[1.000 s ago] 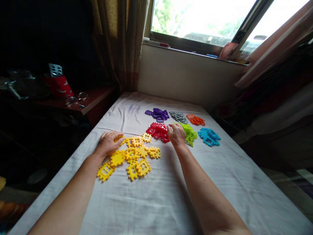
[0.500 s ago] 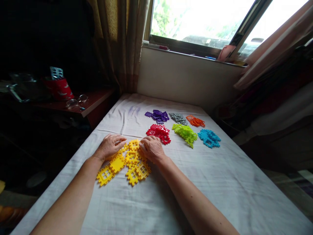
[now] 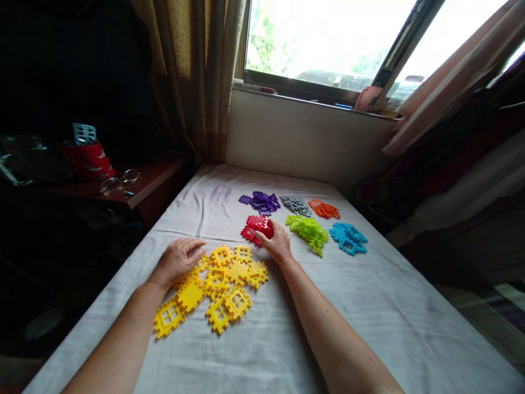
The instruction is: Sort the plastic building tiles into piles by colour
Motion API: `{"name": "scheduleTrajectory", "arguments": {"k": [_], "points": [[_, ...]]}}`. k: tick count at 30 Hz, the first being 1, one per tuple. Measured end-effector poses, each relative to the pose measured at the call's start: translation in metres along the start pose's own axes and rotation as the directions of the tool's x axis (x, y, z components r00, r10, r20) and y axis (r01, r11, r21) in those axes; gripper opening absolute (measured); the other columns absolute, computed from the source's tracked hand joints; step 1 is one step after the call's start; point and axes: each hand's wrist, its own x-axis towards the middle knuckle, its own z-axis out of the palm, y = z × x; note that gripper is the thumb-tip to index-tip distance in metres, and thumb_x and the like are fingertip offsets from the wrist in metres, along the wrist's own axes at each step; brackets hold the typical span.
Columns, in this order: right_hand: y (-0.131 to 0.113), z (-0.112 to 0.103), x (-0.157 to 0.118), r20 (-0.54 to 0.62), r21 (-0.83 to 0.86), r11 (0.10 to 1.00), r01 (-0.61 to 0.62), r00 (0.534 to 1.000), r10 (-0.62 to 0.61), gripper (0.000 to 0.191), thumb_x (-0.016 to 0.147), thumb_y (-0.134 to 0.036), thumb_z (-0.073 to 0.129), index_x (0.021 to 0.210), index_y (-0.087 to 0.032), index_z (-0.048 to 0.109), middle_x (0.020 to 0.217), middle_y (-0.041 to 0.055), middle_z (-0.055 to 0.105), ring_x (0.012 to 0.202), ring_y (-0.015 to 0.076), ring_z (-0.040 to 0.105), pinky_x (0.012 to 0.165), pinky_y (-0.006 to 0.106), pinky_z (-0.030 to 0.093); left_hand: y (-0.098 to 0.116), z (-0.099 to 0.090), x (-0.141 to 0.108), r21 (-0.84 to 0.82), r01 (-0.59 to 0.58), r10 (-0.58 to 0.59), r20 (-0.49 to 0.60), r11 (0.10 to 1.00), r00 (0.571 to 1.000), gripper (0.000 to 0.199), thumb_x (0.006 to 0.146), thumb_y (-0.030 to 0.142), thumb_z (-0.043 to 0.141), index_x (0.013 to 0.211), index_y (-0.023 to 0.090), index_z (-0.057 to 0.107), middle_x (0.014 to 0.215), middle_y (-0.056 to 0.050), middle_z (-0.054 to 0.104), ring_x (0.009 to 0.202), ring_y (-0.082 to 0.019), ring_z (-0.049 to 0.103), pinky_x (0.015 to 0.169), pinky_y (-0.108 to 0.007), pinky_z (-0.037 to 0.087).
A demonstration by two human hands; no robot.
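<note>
Yellow notched plastic pieces [image 3: 191,294] lie loosely overlapping on the pale bedsheet. My left hand [image 3: 179,261] rests at their upper left edge, fingers apart, holding nothing I can see. Beyond them, my right hand [image 3: 277,239] is at the red pieces [image 3: 254,226], with its thumb and fingers around the right side of that pile. Part of the red pile is hidden by the hand. Light green pieces [image 3: 308,232] lie just to the right of my right hand.
Purple [image 3: 262,201], grey [image 3: 295,206], orange [image 3: 324,208] and blue [image 3: 348,238] piles sit farther back on the sheet [image 3: 361,328]. A dark side table [image 3: 153,178] at left bears glasses [image 3: 118,182] and a red container [image 3: 90,160]. A wall and window stand behind.
My right hand has moved from the yellow pieces up and right to the red pile, uncovering more yellow pieces. My left hand stays beside the yellow ones. The view has shifted slightly.
</note>
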Motion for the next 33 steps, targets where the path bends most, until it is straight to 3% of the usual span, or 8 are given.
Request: {"name": "scheduleTrajectory", "arguments": {"k": [7, 13, 18, 23, 25, 27, 29, 33], "points": [[-0.029, 0.019, 0.008, 0.029, 0.001, 0.993, 0.118, 0.993, -0.118, 0.062, 0.078, -0.047, 0.069, 0.133, -0.024, 0.054, 0.128, 0.0107, 0.061, 0.117, 0.0259, 0.055, 0.1, 0.04, 0.042, -0.004, 0.002, 0.0, -0.025, -0.003, 0.002, -0.016, 1.0, 1.0, 0.033, 0.079, 0.047, 0.053, 0.094, 0.026, 0.073, 0.098, -0.005, 0.076, 0.093, -0.024, 0.068, 0.094, -0.037, 0.05], [-0.045, 0.028, 0.028, 0.082, -0.045, 0.992, 0.12, 0.99, -0.117, 0.06, 0.079, -0.048, 0.068, 0.132, -0.023, 0.055, 0.128, 0.0102, 0.061, 0.117, 0.0249, 0.055, 0.1, 0.038, 0.041, -0.005, 0.003, 0.001, -0.05, -0.006, 0.005, -0.027, 0.999, 1.0, 0.031, 0.08, 0.048, 0.054, 0.09, 0.026, 0.073, 0.095, -0.005, 0.076, 0.092, -0.024, 0.068, 0.093, -0.038, 0.051], [-0.043, 0.029, 0.029, 0.01, -0.008, 0.988, 0.152, 0.988, -0.152, 0.061, 0.081, -0.048, 0.067, 0.134, -0.022, 0.054, 0.136, 0.012, 0.058, 0.123, 0.0261, 0.052, 0.105, 0.041, 0.038, -0.004, 0.004, 0.002, -0.045, 0.007, -0.009, -0.029, 0.999, 1.0, 0.032, 0.08, 0.048, 0.052, 0.089, 0.025, 0.074, 0.093, -0.005, 0.076, 0.091, -0.024, 0.068, 0.09, -0.037, 0.051], [-0.028, 0.007, 0.002, -0.053, 0.018, 0.971, 0.237, 0.97, -0.235, 0.038, 0.087, -0.034, 0.06, 0.123, -0.02, 0.064, 0.136, 0.0111, 0.059, 0.125, 0.0253, 0.052, 0.106, 0.042, 0.037, -0.001, 0.003, 0.001, -0.031, 0.007, -0.008, -0.032, 1.0, 0.999, 0.033, 0.08, 0.048, 0.051, 0.089, 0.025, 0.073, 0.093, -0.005, 0.076, 0.091, -0.023, 0.067, 0.09, -0.036, 0.051], [-0.025, -0.003, -0.017, 0.056, 0.076, 0.925, 0.371, 0.925, -0.376, 0.027, 0.09, -0.031, 0.057, 0.113, -0.022, 0.069, 0.126, 0.0082, 0.066, 0.119, 0.0216, 0.057, 0.104, 0.038, 0.04, 0.002, 0.004, 0.001, -0.025, 0.009, -0.01, -0.026, 1.0, 1.0, 0.034, 0.08, 0.049, 0.051, 0.088, 0.025, 0.073, 0.093, -0.005, 0.076, 0.091, -0.023, 0.067, 0.09, -0.035, 0.051], [-0.024, -0.01, -0.037, 0.189, 0.13, 0.867, 0.481, 0.846, -0.498, 0.024, 0.09, -0.032, 0.059, 0.109, -0.024, 0.071, 0.12, 0.0066, 0.069, 0.115, 0.0197, 0.06, 0.101, 0.036, 0.043, 0.008, 0.006, 0.003, -0.031, 0.022, -0.023, -0.025, 0.999, 0.999, 0.034, 0.079, 0.049, 0.051, 0.088, 0.026, 0.073, 0.094, -0.004, 0.076, 0.093, -0.023, 0.067, 0.091, -0.035, 0.051], [-0.024, -0.016, -0.054, 0.273, 0.134, 0.842, 0.523, 0.797, -0.538, 0.026, 0.087, -0.035, 0.063, 0.11, -0.025, 0.071, 0.123, 0.0065, 0.068, 0.115, 0.0207, 0.06, 0.1, 0.037, 0.045, 0.016, 0.011, 0.005, -0.064, 0.05, -0.052, -0.023, 0.997, 0.998, 0.034, 0.078, 0.05, 0.052, 0.087, 0.026, 0.074, 0.095, -0.004, 0.076, 0.094, -0.023, 0.067, 0.093, -0.034, 0.05], [-0.012, -0.028, -0.071, 0.266, 0.098, 0.874, 0.477, 0.833, -0.484, 0.022, 0.087, -0.032, 0.063, 0.105, -0.025, 0.073, 0.121, 0.007, 0.069, 0.112, 0.0212, 0.063, 0.1, 0.038, 0.046, 0.035, 0.024, 0.011, -0.249, 0.164, -0.171, -0.009, 0.955, 0.985, 0.031, 0.07, 0.051, 0.061, 0.081, 0.025, 0.075, 0.095, -0.005, 0.076, 0.096, -0.026, 0.067, 0.096, -0.038, 0.049]]}}
